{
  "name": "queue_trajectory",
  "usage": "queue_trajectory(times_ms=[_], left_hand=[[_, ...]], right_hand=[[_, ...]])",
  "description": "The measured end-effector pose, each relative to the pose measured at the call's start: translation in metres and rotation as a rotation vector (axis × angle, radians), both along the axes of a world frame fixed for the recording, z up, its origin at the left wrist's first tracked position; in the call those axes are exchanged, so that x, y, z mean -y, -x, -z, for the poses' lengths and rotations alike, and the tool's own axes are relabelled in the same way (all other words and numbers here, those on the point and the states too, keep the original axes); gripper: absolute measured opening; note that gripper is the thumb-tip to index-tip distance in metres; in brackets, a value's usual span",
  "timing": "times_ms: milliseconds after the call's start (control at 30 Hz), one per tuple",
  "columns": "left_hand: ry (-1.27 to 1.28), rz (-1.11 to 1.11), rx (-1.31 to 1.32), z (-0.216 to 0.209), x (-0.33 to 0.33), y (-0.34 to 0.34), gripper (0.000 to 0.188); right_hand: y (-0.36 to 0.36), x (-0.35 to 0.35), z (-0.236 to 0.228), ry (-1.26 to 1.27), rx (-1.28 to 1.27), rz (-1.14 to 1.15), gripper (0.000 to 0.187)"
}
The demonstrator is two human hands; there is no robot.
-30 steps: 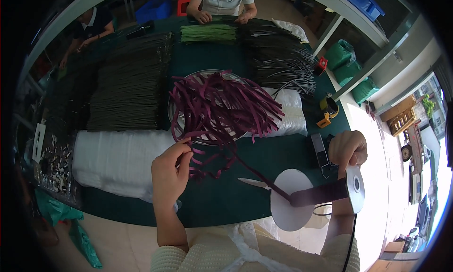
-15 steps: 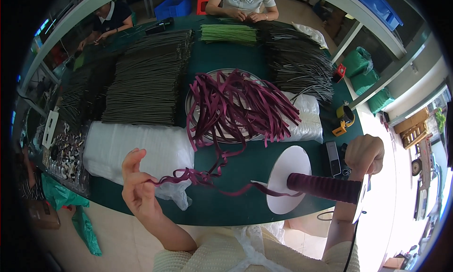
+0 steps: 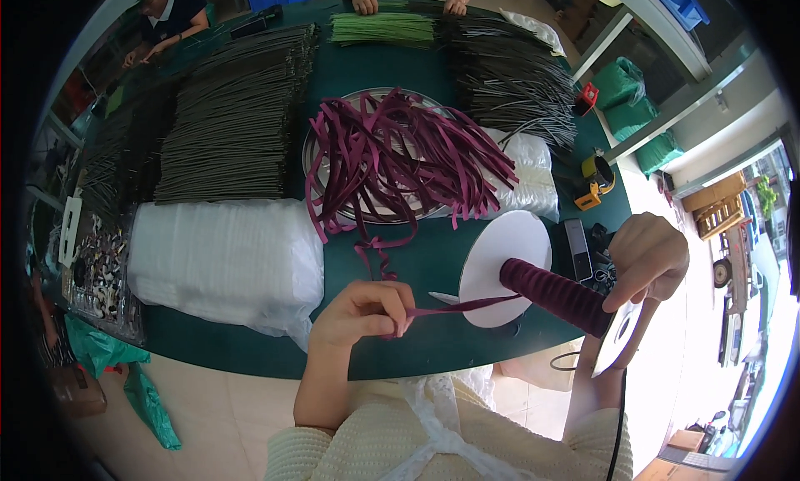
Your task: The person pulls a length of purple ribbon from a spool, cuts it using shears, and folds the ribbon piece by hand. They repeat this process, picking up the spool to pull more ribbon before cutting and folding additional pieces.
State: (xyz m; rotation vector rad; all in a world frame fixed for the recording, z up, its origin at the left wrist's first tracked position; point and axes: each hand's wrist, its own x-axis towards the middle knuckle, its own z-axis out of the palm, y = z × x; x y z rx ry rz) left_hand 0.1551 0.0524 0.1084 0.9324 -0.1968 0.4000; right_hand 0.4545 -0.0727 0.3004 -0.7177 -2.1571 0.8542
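My left hand (image 3: 364, 310) is closed in a pinch on a burgundy velvet ribbon (image 3: 458, 306). The ribbon runs nearly straight to a spool (image 3: 554, 296) with a wound burgundy core and a round white flange (image 3: 507, 264). My right hand (image 3: 650, 256) grips the spool's right end at the smaller-looking white flange, fingers bent over it. Beyond the hands, a round metal tray (image 3: 310, 160) bears a heap of loose burgundy ribbon strips (image 3: 400, 156). One curled length trails from the heap toward my left hand. A pale pointed tip (image 3: 443, 298) shows beside the left flange; its kind is unclear.
Dark stems (image 3: 237, 114) and green stems (image 3: 382, 29) lie in bundles on the green table (image 3: 392, 264). A plastic-wrapped white pack (image 3: 225, 256) sits left. A dark box-shaped device (image 3: 577, 249) and a yellow tape roll (image 3: 593, 177) stand right. Two people work across the table.
My left hand has moved right toward the spool and closed from a looser hold; the ribbon between is shorter and straighter. My right hand has shifted lower over the spool's end. The view has tilted down.
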Motion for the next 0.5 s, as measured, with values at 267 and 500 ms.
queue_trajectory(times_ms=[267, 500], left_hand=[[-0.443, -0.517, -0.271, -0.006, 0.035, -0.027, 0.008], [-0.114, -0.880, -0.123, -0.053, 0.012, 0.018, 0.015]], right_hand=[[0.027, -0.012, 0.022, 0.080, -0.883, 0.015, 0.014], [0.021, 0.007, 0.016, 0.182, 0.267, 0.264, 0.017]])
